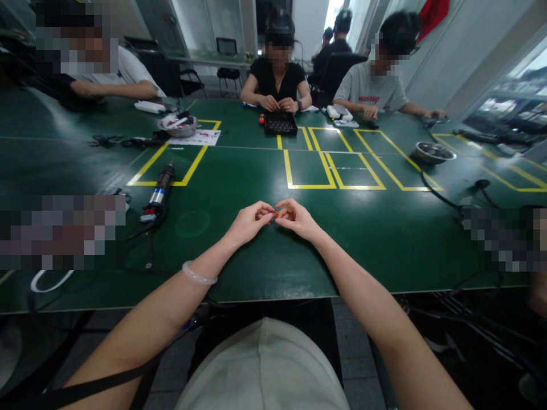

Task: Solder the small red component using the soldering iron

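Observation:
My left hand and my right hand meet over the green table, a little in from its near edge. Both are closed in a pinch on one tiny orange and dark part held between the fingertips. The part is too small to name. A pale bangle circles my left wrist.
A handheld tool with a cable lies to the left. A black tray sits before a person across the table. A metal bowl stands at the right, another bowl at the far left. Yellow tape boxes mark the table.

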The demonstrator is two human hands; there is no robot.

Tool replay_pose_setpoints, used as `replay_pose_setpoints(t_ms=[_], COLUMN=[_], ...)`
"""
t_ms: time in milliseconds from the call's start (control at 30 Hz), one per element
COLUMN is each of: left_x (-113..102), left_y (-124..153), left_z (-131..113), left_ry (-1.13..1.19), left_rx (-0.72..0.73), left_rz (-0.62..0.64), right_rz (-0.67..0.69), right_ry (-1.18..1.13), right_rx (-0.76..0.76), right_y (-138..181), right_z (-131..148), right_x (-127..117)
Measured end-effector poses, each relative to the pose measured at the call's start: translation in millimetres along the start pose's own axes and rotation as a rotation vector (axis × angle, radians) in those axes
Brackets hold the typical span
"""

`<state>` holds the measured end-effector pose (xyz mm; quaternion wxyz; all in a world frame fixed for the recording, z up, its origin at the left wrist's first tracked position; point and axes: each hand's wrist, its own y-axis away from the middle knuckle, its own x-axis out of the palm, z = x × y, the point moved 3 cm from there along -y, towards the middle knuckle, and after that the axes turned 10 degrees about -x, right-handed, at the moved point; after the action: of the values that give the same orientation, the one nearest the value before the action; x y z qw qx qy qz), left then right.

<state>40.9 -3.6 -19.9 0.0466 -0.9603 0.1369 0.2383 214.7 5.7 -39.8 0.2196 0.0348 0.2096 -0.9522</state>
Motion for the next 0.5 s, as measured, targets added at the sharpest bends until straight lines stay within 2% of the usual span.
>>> replay_pose_setpoints(t_ms=[200,500], left_x=[2.0,2.0], left_y=[0.3,1.7], left_z=[0.5,-5.9], left_ry=[0.075,0.006], left_rx=[-0.011,0.031], left_rz=[0.041,0.018], right_rz=[0.014,0.002], right_ry=[0.061,0.077], right_rx=[-0.017,-0.038], right_y=[-0.3,-0.9], right_z=[0.5,0.3], right_x=[-0.5,-3.1])
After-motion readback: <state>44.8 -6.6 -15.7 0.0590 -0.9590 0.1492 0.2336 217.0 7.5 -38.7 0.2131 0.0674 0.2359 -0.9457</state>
